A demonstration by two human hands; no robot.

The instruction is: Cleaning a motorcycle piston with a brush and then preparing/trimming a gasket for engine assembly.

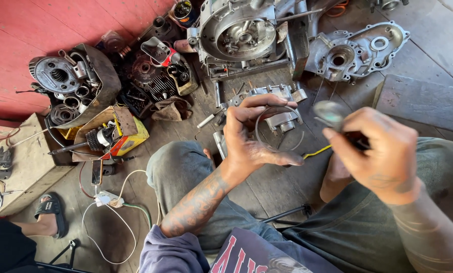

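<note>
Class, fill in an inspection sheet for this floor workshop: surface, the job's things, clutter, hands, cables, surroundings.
Surface: worn wooden floor, grimy.
Job's things: thin metal ring in the left hand; small blurred object in the right hand.
Clutter: engine casing, side cover, yellow box and metal tub of parts.
Hands: both bare and greasy, each gripping its item.
Cables: white cord looped on the floor.
Surroundings: red wall; another person's sandalled foot.

Left hand point(249, 136) raised with fingers curled (forearm tattooed), right hand point(375, 151) closed beside it, knuckles up.
</note>
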